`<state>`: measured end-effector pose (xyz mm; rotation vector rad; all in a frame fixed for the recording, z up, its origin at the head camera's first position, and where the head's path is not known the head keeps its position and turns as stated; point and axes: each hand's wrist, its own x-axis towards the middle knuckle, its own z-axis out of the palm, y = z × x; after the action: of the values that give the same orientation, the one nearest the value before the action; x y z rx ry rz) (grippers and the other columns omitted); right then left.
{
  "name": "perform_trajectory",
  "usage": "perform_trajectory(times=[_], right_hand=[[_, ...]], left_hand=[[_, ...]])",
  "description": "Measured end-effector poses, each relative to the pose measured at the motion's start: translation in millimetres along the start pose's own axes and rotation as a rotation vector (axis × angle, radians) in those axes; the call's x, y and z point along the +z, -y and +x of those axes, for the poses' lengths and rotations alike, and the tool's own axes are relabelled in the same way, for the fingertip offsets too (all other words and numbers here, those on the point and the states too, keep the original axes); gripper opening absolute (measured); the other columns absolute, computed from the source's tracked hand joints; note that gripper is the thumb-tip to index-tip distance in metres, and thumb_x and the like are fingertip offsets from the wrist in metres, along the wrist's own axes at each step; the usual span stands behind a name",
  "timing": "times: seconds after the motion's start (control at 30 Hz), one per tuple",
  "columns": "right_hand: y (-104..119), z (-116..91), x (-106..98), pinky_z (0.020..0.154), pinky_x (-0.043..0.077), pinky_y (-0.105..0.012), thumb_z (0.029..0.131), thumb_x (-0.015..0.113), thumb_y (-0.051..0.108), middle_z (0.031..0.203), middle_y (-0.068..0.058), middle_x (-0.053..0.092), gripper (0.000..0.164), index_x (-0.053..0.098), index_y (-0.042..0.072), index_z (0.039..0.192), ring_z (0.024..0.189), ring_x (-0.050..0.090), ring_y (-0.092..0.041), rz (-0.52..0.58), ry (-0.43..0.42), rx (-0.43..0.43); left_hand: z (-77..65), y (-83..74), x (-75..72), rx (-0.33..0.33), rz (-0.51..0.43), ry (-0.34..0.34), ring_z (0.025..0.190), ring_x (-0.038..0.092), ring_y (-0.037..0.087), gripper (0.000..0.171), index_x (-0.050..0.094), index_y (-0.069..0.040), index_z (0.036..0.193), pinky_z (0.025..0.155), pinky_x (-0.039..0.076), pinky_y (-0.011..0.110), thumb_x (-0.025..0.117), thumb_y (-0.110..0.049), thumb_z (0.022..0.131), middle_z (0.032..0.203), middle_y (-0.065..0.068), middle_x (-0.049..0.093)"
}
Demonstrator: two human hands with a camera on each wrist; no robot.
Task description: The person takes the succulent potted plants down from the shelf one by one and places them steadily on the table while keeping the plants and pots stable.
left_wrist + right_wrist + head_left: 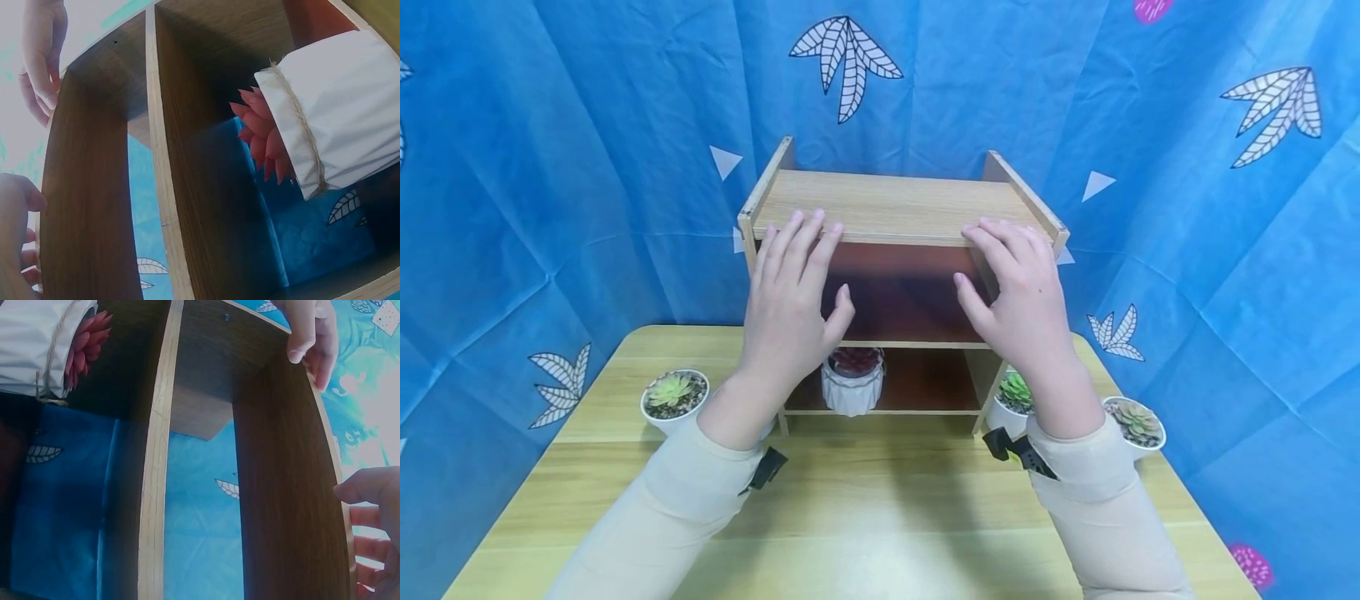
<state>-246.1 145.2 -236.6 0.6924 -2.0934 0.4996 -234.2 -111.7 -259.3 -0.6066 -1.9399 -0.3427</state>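
A wooden shelf unit [895, 204] with raised side panels stands on the table. My left hand [790, 308] is at the left part of its top board's front edge, fingers extended and thumb held apart. Toward the right end of the same edge is my right hand [1022, 292], fingers slightly bent, thumb apart from the board. Both wrist views show fingertips right at this edge. On the lower board, left of centre, sits a white pot [852, 392] holding a red succulent [262, 134]; twine [300, 122] circles its rim.
A white-potted pale green succulent [673, 396] stands on the table [880, 517] at left. To the right are a green succulent [1015, 392], partly behind my right forearm, and a greyish-green one [1135, 422]. Blue patterned cloth [925, 83] hangs behind and at both sides.
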Motion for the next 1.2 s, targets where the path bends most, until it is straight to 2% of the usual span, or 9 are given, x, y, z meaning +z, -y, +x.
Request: perform_trajectory(times=[0.33, 0.67, 1.2], right_hand=[[0, 0, 0, 0.103, 0.028, -0.043, 0.081, 0.064, 0.025, 0.128, -0.008, 0.053, 0.045, 0.058, 0.012, 0.124, 0.122, 0.041, -0.027, -0.003, 0.016, -0.001], [0, 0, -1, 0.104, 0.027, -0.044, 0.082, 0.064, 0.026, 0.129, -0.007, 0.052, 0.045, 0.057, 0.013, 0.125, 0.123, 0.040, -0.026, -0.001, 0.029, 0.007], [-1, -1, -1, 0.104, 0.027, -0.043, 0.082, 0.064, 0.026, 0.129, -0.007, 0.052, 0.046, 0.057, 0.012, 0.125, 0.124, 0.039, -0.026, 0.002, 0.016, 0.006]], left_hand=[[-6.3, -0.9, -0.7, -0.021, -0.005, 0.010, 0.136, 0.025, 0.029, 0.058, 0.043, -0.006, 0.136, 0.111, 0.014, 0.046, 0.056, -0.022, 0.081, 0.144, 0.014, 0.036], [-16.9, -0.6, -0.5, -0.030, -0.039, -0.016, 0.136, 0.024, 0.029, 0.055, 0.046, -0.007, 0.133, 0.110, 0.017, 0.048, 0.056, -0.022, 0.081, 0.146, 0.012, 0.033], [-40.0, 1.4, 5.9, -0.030, -0.073, -0.012, 0.131, 0.033, 0.032, 0.052, 0.048, -0.005, 0.131, 0.109, 0.022, 0.047, 0.054, -0.020, 0.082, 0.142, 0.014, 0.038]])
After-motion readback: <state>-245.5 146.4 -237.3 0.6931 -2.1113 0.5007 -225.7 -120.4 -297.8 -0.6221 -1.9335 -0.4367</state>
